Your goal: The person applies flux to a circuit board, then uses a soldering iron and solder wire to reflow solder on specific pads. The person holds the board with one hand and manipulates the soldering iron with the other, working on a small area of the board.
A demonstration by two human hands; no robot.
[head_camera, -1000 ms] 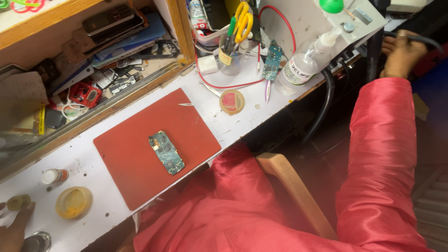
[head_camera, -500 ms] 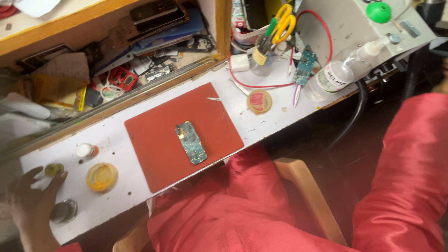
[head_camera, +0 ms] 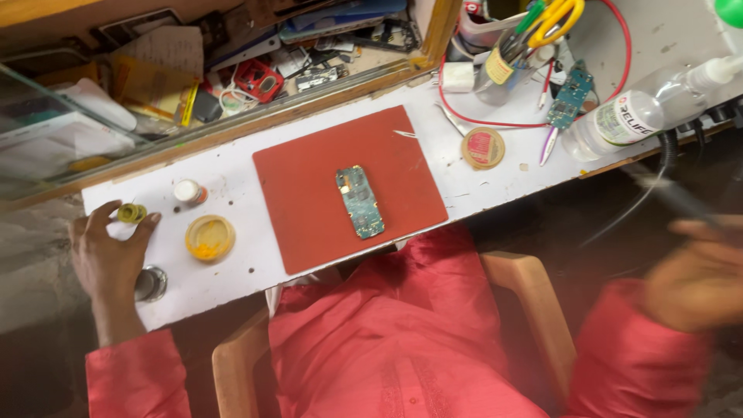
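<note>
Two fingers of the left hand (head_camera: 108, 251) pinch the small yellow round tin (head_camera: 131, 212) at its one o'clock, while the blurred right hand (head_camera: 696, 275), grip unclear, stays far at three o'clock.

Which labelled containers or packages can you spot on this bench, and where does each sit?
Clear bottle: lying at right edge, white label band.
Round tin: right of red mat, tan rim, pink label.
Yellow packet: behind the wooden ledge, flat, rectangular.
</note>
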